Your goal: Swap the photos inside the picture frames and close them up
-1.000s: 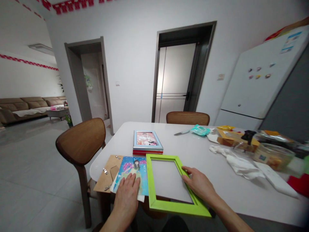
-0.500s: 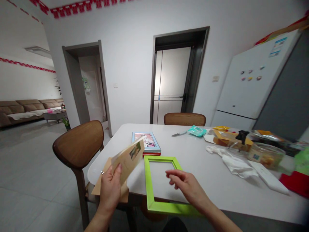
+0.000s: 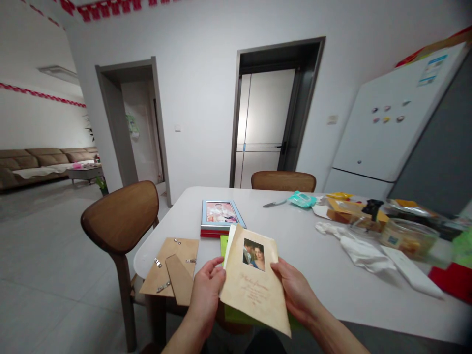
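Between my two hands is a cream printed sheet (image 3: 254, 290) with a small photo of two people and red script, and white paper shows behind its left edge. My left hand (image 3: 206, 287) is closed on the left side of the sheet. My right hand (image 3: 295, 290) grips its right edge. Beneath it lies the green picture frame (image 3: 239, 314), mostly covered. To the left, a brown backing board (image 3: 151, 282) with metal clips and a fold-out stand (image 3: 179, 280) rests at the table edge.
A blue picture frame (image 3: 204, 216) sits on a red one behind the sheet. A knife (image 3: 273, 204), a teal packet (image 3: 302, 199), crumpled white tissue (image 3: 357, 253) and a clear food tub (image 3: 409, 238) lie to the right. A wooden chair (image 3: 121, 216) stands at left.
The printed sheet has moved right, over the green frame, and turned to face me. My right hand has taken hold of its right edge. The backing board now shows uncovered at left.
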`<control>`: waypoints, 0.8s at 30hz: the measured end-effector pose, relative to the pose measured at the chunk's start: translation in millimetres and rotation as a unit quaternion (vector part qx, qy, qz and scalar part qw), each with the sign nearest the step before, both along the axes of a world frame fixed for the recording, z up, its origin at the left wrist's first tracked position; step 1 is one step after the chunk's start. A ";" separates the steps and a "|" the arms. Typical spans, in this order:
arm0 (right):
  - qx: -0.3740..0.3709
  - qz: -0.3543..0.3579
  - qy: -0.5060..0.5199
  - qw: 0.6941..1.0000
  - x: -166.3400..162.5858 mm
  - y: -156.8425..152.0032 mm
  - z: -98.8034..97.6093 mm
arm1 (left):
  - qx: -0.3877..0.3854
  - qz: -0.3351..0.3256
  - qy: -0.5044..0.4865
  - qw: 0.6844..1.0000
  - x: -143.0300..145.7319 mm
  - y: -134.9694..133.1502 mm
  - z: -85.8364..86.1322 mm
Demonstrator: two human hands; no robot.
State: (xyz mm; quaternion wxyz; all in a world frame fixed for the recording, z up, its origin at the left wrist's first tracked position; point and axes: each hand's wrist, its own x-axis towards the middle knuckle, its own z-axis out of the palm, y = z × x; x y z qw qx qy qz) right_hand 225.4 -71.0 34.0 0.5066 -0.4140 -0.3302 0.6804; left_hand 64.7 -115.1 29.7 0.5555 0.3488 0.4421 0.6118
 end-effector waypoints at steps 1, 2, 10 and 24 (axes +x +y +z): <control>0.010 -0.001 -0.026 1.000 3.3 1.9 1.3 | 0.005 -0.009 0.047 0.999 -0.4 2.7 -3.7; 0.023 0.000 -0.057 0.998 6.5 4.4 2.8 | 0.014 -0.012 0.096 0.995 -0.2 4.6 -7.3; 0.028 0.061 -0.198 0.978 27.6 39.7 4.2 | 0.079 -0.043 0.453 0.887 6.3 -6.6 -14.7; 0.098 0.060 -0.332 0.936 15.4 58.4 -21.3 | 0.103 -0.114 0.597 0.787 5.6 -13.4 -21.9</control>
